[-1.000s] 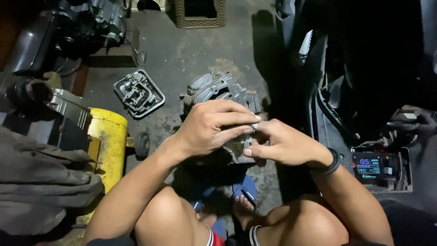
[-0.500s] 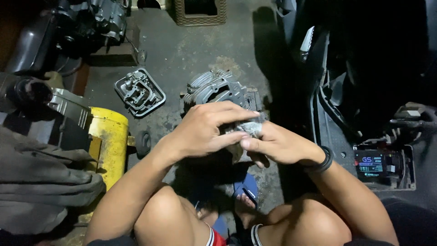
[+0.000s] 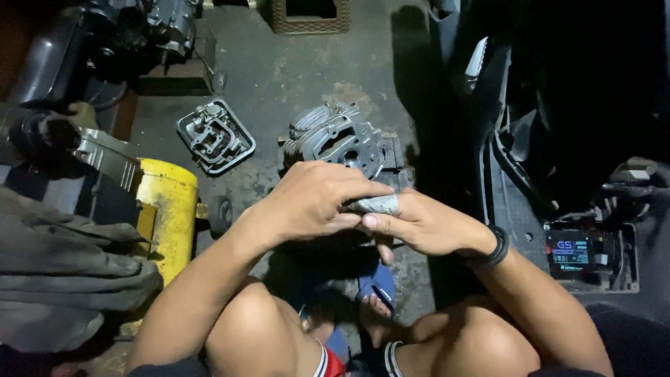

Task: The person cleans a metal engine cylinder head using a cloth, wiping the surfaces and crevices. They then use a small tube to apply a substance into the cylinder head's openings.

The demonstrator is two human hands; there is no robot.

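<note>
The person squats over a concrete floor (image 3: 328, 63), and both hands meet just above the knees. The left hand (image 3: 310, 202) curls over a small grey piece (image 3: 375, 204), perhaps a folded abrasive or a bit of metal; its kind cannot be told. The fingers of that hand (image 3: 356, 190) are pressed together over the top of it, while the right hand (image 3: 426, 227) supports it from below, thumb laid along its near edge, so the piece is pinched between the two hands and held steady in mid-air rather than resting on anything. A black band (image 3: 497, 246) sits on the right wrist.

Just beyond the fingers, on the floor, a grey cylinder head (image 3: 338, 136) lies with its ports facing up, likely so they stay in reach. Further beyond and to the left of the fingers lies a metal cover with ribs (image 3: 215, 136). A yellow tank (image 3: 164, 209) sits left of the left forearm. Well right of the fingers, a small black battery (image 3: 574, 253) sits in a dark frame.
</note>
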